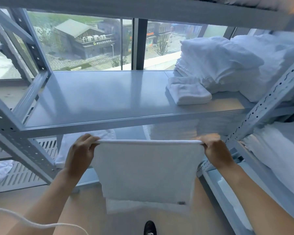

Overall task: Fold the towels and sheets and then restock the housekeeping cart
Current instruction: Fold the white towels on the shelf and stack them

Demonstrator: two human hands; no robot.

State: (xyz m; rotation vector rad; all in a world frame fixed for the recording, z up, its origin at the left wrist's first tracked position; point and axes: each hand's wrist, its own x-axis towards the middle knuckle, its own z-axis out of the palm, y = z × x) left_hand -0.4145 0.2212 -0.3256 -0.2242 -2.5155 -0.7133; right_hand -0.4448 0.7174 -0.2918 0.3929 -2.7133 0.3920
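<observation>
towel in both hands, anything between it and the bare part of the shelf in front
Nothing visible. The towel hangs just below the shelf's front edge, held by the left hand and right hand. The folded towel and linen pile sit only at its right end.

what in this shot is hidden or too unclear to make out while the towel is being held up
Head view only:
- Lower shelf linens: mostly hidden behind the held towel and the shelf edge.
- Towel tag: too small to read.
- Top shelf contents: cut off by the upper edge.
- Left hand and right hand fingers: partly hidden, wrapped round the towel's top fold.
- Building sign: blurred.
</observation>
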